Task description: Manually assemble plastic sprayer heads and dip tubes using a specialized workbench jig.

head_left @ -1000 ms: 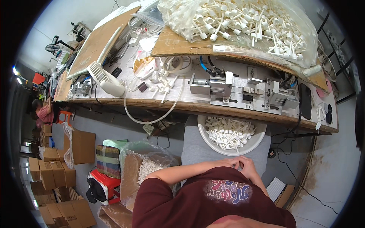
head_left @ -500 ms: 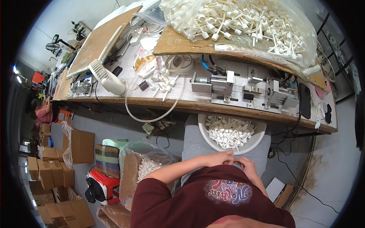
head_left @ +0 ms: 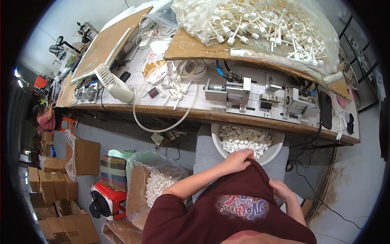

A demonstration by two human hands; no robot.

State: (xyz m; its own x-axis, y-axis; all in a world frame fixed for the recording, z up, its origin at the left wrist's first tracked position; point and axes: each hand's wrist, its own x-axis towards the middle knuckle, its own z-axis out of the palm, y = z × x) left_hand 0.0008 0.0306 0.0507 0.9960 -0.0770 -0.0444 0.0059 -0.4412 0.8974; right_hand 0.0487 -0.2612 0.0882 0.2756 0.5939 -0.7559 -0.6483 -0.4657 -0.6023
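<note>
Evidently, the step in hand is a straightening of clothing: a seated person has the front of a dark red shirt pulled out, its hem peaked toward the table. The left hand is closed, thumb and fingers pinching the hem at that peak. The right hand lies at the shirt's other edge, fingers bent and touching the cloth; whether they grip it cannot be told. Neither hand appears to hold a white piece; the next move, one would judge, calls for releasing the cloth so the fingers are free.

Just beyond the left hand, a white basin rests on grey cloth, below the tabletop's front edge, and contains many small white pieces. Left of the person, an open carton on the floor holds more.

Along the front edge of the tabletop, right of its middle, sits a metal clamping device, with a phone near the right end. Loose white pieces and a small fan lie further left. Behind the device, on cardboard, a clear bag spills white scoops. Farthest off, at left, another person sits.
</note>
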